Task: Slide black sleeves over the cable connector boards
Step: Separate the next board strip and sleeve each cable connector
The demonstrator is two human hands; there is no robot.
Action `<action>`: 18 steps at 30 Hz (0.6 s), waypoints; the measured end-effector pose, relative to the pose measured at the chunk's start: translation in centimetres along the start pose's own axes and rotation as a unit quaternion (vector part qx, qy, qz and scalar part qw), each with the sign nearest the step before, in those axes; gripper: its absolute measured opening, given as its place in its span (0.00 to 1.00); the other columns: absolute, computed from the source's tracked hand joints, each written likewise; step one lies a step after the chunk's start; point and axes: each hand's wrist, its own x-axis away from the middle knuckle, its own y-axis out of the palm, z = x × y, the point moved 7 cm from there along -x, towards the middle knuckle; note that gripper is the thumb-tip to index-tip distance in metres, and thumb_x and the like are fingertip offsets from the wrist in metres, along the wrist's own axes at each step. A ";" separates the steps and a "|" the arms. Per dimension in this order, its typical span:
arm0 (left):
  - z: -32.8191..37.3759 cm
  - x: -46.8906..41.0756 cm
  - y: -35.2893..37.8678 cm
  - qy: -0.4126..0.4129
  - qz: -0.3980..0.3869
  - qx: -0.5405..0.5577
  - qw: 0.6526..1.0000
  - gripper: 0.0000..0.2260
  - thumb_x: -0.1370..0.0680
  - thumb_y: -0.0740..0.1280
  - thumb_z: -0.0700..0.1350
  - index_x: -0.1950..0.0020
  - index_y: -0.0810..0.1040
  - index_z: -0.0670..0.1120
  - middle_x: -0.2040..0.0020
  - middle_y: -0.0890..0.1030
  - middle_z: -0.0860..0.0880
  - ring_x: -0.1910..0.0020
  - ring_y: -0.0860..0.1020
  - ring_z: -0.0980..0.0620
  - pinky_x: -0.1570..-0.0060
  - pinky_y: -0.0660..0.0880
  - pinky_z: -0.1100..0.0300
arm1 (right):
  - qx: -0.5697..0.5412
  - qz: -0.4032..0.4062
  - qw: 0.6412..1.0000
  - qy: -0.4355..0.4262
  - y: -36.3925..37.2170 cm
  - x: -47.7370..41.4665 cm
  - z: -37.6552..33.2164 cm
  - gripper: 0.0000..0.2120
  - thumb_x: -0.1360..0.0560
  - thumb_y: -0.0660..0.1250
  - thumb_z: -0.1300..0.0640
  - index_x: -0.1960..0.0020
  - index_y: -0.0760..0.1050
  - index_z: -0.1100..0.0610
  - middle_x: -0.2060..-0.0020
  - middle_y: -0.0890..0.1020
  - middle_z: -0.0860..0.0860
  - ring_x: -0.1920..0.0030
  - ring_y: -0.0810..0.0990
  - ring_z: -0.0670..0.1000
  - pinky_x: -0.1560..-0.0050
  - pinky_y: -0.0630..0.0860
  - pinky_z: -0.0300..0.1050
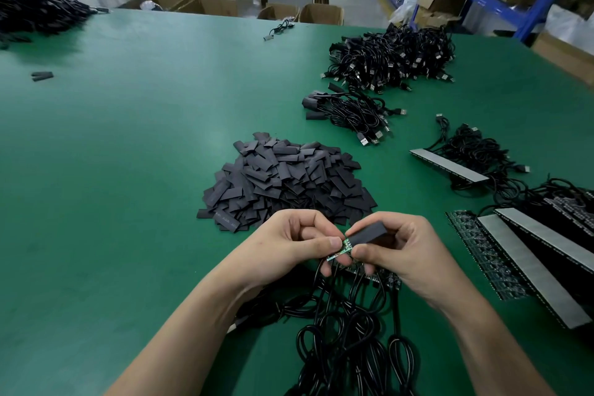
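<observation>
Low at 6 o'clock in the view, just above a tangle of black cables (347, 325), both hands meet over the green table (128, 138). The left hand (289, 244) pinches a small green connector board (336, 252) between thumb and forefinger, with the other fingers curled beneath. The right hand (401, 251) grips one black sleeve (368, 232) between thumb and fingers, its open mouth brought to the board's 3 o'clock end. The mouth touches or barely overlaps that end. Most of the board shows bare, so I judge this sleeve is only starting on and not yet seated.

As for what is done, a small bundle of cables (347, 109) lies at 1 o'clock from the hands, and its ends look wrapped in black; these are probably finished pieces. Farther out along the same line sits a larger cable heap (392, 55); whether its boards are covered is too small to tell.

Much appears left. A broad pile of loose sleeves (286, 180) lies at 12 o'clock, just beyond the fingers. The tangled cables below the hands seem to be waiting their turn, and a dark strip of further boards (390, 281) peeks out under the right hand. Long panels (527, 260) with pale backing lie at 3 o'clock, near the table's edge. By my reading, the job is somewhere in its early or middle stretch.
</observation>
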 end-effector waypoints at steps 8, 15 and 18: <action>-0.1 -0.1 0.0 0.001 0.012 -0.021 1.000 0.02 0.20 0.70 0.38 0.49 0.79 0.42 0.61 0.84 0.41 0.67 0.79 0.51 0.58 0.76 0.63 | 0.026 -0.027 0.999 0.016 0.1 0.1 0.5 0.19 0.36 0.84 0.43 0.51 0.86 0.51 0.59 0.88 0.58 0.64 0.82 0.54 0.63 0.80 0.41; -0.4 0.0 -0.3 -0.023 -0.014 -0.047 0.999 0.10 0.21 0.72 0.48 0.42 0.80 0.47 0.59 0.86 0.42 0.60 0.82 0.51 0.56 0.76 0.62 | 0.050 -0.025 0.998 0.018 0.3 0.0 0.5 0.10 0.32 0.80 0.55 0.51 0.86 0.52 0.59 0.87 0.59 0.63 0.82 0.55 0.63 0.80 0.42; -0.1 0.2 -0.8 -0.025 -0.042 -0.090 0.995 0.12 0.22 0.73 0.47 0.40 0.81 0.46 0.55 0.86 0.44 0.55 0.83 0.51 0.49 0.76 0.61 | 0.065 -0.014 0.998 0.016 0.1 -0.1 0.4 0.10 0.34 0.80 0.54 0.52 0.87 0.50 0.61 0.86 0.59 0.67 0.80 0.52 0.63 0.79 0.46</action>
